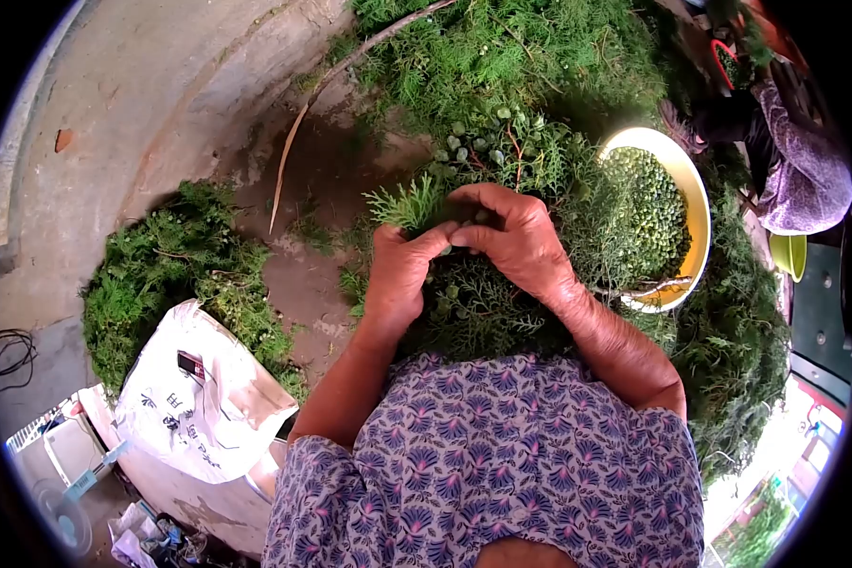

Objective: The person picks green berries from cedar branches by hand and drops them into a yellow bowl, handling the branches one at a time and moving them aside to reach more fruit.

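Note:
My left hand [399, 275] is closed on a feathery green conifer sprig [409, 204], which sticks up past the thumb and fingers. My right hand [523, 241] meets it from the right, its thumb and finger pinched together at the left fingertips; whatever they pinch is hidden. Under and beyond both hands lie cut conifer branches [483, 308], some bearing pale green seed cones [459, 147]. Close to my right wrist stands a yellow-rimmed bucket [701, 237] holding a heap of small green cones [648, 213].
A big pile of branches [540, 57] lies ahead, with a smaller one [175, 256] at left. A bare stick [305, 109] leans across the floor. White sacking [222, 417] with a dark small box lies at lower left. Another person's purple sleeve [805, 175] shows at right.

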